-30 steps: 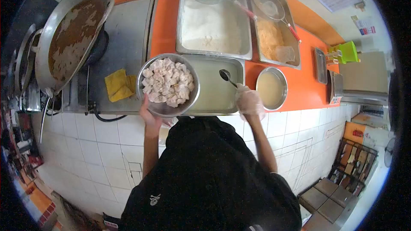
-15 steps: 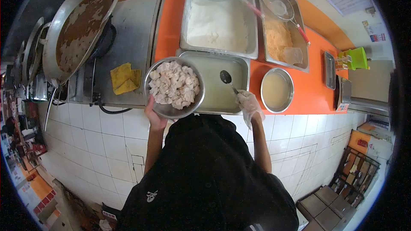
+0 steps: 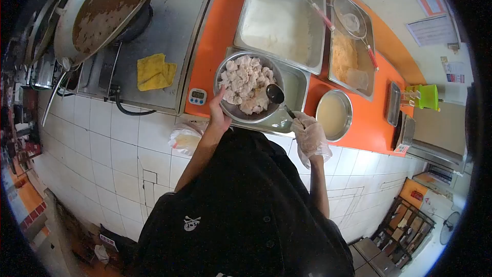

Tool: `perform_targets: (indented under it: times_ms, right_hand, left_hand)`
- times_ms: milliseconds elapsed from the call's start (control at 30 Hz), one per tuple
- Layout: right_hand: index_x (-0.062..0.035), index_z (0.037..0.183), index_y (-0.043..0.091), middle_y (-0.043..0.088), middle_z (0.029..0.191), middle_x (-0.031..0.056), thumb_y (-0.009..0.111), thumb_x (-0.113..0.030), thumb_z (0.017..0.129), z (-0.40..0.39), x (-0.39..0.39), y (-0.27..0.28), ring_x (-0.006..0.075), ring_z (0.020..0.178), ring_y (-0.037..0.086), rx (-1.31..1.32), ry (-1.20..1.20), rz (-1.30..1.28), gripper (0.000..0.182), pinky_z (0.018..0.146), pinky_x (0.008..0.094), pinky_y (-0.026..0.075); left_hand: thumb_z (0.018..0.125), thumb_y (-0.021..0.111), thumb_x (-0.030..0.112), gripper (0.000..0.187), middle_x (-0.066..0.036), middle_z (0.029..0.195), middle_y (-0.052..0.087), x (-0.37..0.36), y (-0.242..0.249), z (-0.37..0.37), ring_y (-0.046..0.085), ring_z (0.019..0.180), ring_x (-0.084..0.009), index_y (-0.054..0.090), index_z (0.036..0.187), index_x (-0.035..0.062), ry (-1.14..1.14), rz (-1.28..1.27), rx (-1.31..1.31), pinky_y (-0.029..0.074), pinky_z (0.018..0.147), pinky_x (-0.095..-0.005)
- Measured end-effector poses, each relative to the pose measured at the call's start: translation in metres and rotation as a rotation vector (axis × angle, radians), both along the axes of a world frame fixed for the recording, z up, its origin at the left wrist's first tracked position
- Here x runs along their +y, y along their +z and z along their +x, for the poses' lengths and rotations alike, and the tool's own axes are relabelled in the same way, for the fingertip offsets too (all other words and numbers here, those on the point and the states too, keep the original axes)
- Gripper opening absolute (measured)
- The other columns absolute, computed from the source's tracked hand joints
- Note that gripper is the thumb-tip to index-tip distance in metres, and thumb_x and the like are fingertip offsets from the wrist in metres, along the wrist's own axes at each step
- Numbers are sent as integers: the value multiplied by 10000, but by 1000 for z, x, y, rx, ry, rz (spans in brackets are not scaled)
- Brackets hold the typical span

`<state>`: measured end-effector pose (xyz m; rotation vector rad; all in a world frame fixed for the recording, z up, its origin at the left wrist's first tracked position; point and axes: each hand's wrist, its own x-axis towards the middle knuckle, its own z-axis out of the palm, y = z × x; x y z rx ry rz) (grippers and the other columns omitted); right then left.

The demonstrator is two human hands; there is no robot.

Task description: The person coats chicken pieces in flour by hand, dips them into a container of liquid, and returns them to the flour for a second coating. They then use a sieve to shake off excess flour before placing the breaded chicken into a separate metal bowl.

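Note:
My left hand [image 3: 220,115], bare, grips the near left rim of a round metal bowl [image 3: 223,107] full of pale raw meat pieces [image 3: 246,83]. The bowl is over the left part of a metal tray of cloudy liquid [image 3: 300,86]. In a clear plastic glove, my right hand [image 3: 309,132] is closed on the handle of a black spoon [image 3: 275,93]. The spoon's head is at the bowl's right rim, over the edge of the meat. Right of my right hand stands a round pan of beige liquid [image 3: 332,115].
Behind are a tray of white powder [image 3: 279,25] and a tray of orange crumbs [image 3: 344,54], each with a strainer. To the left are a large wok of brown oil [image 3: 105,13], a yellow cloth [image 3: 156,73] and a timer [image 3: 197,96]. A green container [image 3: 428,96] stands far right.
The bowl has moved right over the liquid tray, uncovering the timer. The spoon has come left to the bowl's rim. The whole view has shifted and tilted.

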<state>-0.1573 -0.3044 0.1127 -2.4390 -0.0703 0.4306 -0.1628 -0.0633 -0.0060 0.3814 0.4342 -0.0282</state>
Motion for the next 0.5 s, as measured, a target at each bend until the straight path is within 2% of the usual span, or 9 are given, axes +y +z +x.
perform_targets:
  times_ms: [100, 200, 300, 333, 433, 500]
  right_hand:
    - [-11, 1052, 612, 631, 776, 133, 543, -141, 827, -1, 7, 5, 190, 668, 568, -105, 39, -27, 268, 633, 304, 451]
    - [-30, 1039, 618, 637, 798, 154, 546, -134, 826, 7, 19, 14, 245, 722, 602, -65, -17, -55, 248, 673, 323, 461]
    - [-55, 1040, 624, 634, 814, 165, 551, -129, 828, 4, 40, 19, 284, 752, 613, -201, 15, -9, 235, 683, 338, 466]
    - [-81, 1064, 612, 627, 800, 157, 561, -111, 812, 6, 45, 16, 298, 747, 610, -329, 49, 51, 258, 672, 359, 473]
    - [-98, 1091, 589, 618, 805, 150, 560, -80, 784, 7, 55, 16, 301, 747, 608, -304, 0, -26, 309, 671, 375, 477]
    - [-103, 1098, 578, 617, 820, 147, 555, -61, 765, 11, 65, 27, 307, 754, 608, -270, 72, -345, 336, 673, 386, 481]
  left_hand:
    - [893, 511, 348, 517, -108, 1269, 489, 0, -9, -2, 479, 1162, -243, 409, 1282, 23, -25, -15, 7, 381, 977, -396]
    - [893, 510, 352, 514, -110, 1269, 488, 3, -14, -6, 482, 1159, -244, 408, 1282, 31, -73, -43, 9, 388, 972, -398]
    - [899, 493, 363, 511, -114, 1268, 488, 2, -11, -7, 488, 1154, -246, 407, 1285, 39, -101, -42, 3, 396, 966, -399]
    - [901, 486, 367, 511, -116, 1268, 489, 3, -4, -7, 488, 1153, -245, 407, 1285, 41, -110, -35, 10, 398, 964, -399]
    - [905, 472, 376, 511, -118, 1269, 488, 2, 7, -11, 486, 1157, -242, 405, 1287, 42, -146, -4, 15, 399, 963, -401]
    - [906, 468, 377, 513, -119, 1270, 487, 3, 8, -12, 482, 1162, -240, 403, 1288, 41, -165, 13, 7, 397, 967, -402]
